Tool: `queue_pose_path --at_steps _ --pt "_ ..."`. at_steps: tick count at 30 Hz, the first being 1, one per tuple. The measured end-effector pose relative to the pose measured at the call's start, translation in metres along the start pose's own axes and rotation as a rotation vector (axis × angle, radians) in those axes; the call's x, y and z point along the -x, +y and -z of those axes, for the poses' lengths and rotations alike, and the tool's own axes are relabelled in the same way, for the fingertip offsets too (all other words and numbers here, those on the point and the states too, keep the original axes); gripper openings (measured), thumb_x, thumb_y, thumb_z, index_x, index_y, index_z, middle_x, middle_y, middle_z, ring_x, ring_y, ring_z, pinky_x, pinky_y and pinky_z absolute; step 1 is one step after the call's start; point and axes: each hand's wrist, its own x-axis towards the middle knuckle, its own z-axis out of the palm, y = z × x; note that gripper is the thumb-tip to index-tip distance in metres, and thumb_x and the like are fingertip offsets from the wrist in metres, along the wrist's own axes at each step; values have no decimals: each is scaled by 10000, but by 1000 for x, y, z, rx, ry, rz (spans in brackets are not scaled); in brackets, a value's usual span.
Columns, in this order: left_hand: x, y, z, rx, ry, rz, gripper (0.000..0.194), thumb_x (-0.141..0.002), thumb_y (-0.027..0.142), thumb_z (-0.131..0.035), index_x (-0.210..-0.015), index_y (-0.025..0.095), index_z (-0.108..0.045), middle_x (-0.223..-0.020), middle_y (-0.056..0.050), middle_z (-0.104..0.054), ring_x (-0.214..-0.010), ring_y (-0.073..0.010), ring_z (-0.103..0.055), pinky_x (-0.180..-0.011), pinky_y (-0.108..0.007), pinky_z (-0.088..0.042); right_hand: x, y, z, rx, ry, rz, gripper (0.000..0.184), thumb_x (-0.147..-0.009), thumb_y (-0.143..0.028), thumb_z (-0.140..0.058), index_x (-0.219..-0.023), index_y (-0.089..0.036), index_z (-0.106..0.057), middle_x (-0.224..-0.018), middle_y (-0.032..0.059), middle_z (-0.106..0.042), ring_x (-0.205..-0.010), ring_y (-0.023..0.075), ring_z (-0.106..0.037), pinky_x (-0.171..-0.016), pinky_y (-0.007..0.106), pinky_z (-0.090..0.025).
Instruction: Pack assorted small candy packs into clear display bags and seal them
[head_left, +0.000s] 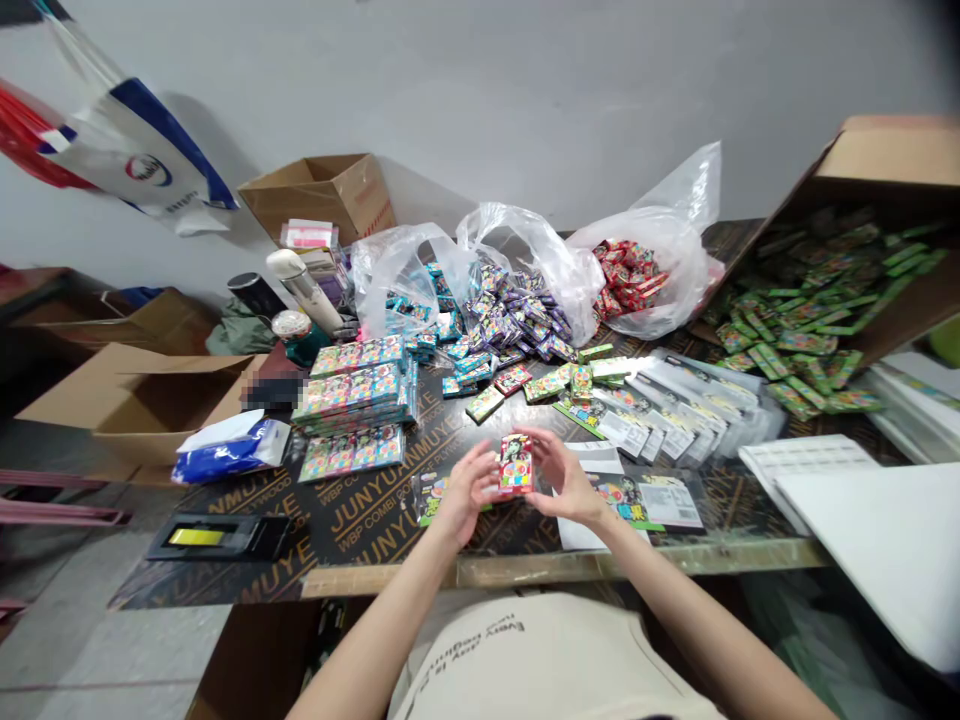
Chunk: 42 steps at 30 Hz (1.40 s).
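Note:
Between my two hands, above the front of the table, is a small red candy box with colourful round pictures, held upright facing me. My left hand grips its left side with the fingertips. My right hand pinches its right edge between thumb and fingers. Beneath my hands lie flat printed plastic sleeves, partly hidden by them. Just beyond are loose green boxes, another red box and some blue ones.
Purple boxes and red packets spill from clear bags at the back. Stacked box sets stand left, beside a blue packet and a black tray. Overlapping clear sleeves and a carton of green boxes occupy the right.

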Motion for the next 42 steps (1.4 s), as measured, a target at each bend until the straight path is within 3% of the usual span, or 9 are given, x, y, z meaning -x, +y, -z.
queue_pose_path --at_steps 2,6,9,12,15,22,33,37,42 --pt "-3 -2 -2 146 -35 152 601 -670 355 -669 -1192 125 -478 -880 -92 -653 -683 -167 -632 -644 -322 -517 2 -5 -1 129 -67 7 726 -604 -229 -661 -1268 -226 -367 -1324 92 -391 -1214 264 -385 -1028 408 -299" --pt "-9 -9 -3 48 13 84 765 -621 352 -721 -1272 143 -378 -691 -17 -644 -580 -145 -609 -592 -282 -491 5 -8 2 389 -20 2 717 -549 -178 -658 -1221 -246 -418 -1222 64 -472 -1148 260 -433 -1000 393 -319" --pt "-14 -15 9 -332 -47 -96 778 -645 432 -678 -1304 170 -356 -913 -93 -657 -839 -227 -616 -777 -385 -463 6 0 16 537 87 -19 688 -555 -169 -632 -1204 -251 -422 -1179 56 -498 -1111 262 -456 -971 395 -327" --pt "-19 -23 27 -863 -121 -313 953 -462 411 -781 -1304 224 -376 -1227 -127 -509 -1148 -316 -436 -986 -488 -269 11 17 36 718 153 -65 666 -570 -207 -655 -1194 -249 -429 -1185 63 -509 -1139 289 -437 -992 444 -249" --pt "-22 -30 37 -1138 -189 -372 1053 -443 299 -777 -1361 246 -264 -1196 -103 -510 -1118 -313 -437 -986 -496 -242 19 35 47 799 74 -119 697 -583 -285 -687 -1223 -247 -413 -1228 82 -499 -1182 317 -405 -1012 492 -158" --pt "-16 -27 40 -1034 -201 -427 1042 -531 211 -693 -1399 229 -117 -1184 -83 -496 -1070 -267 -461 -942 -413 -334 24 32 44 577 -151 -131 841 -563 -306 -737 -1299 -261 -333 -1278 81 -474 -1190 278 -417 -1043 482 -131" --pt "-13 -14 41 -883 -162 -295 1081 -527 219 -715 -1400 248 -78 -1185 -63 -530 -1097 -249 -490 -973 -419 -326 8 10 44 504 -88 -117 829 -498 -272 -756 -1245 -249 -396 -1187 58 -529 -1114 255 -482 -1048 434 -180" --pt "-16 -7 42 -855 -199 -312 1071 -519 235 -735 -1396 242 -119 -1195 -73 -533 -1117 -253 -488 -985 -417 -320 4 10 49 494 -183 -111 937 -548 -373 -756 -1341 -273 -267 -1274 79 -479 -1221 277 -390 -1061 483 -78" --pt "-21 -1 44 -873 -99 -353 1069 -541 281 -738 -1399 225 -102 -1199 -90 -522 -1110 -255 -495 -968 -410 -345 9 12 39 607 158 -58 916 -640 -435 -703 -1373 -278 -175 -1281 92 -479 -1265 278 -332 -1063 490 -53"
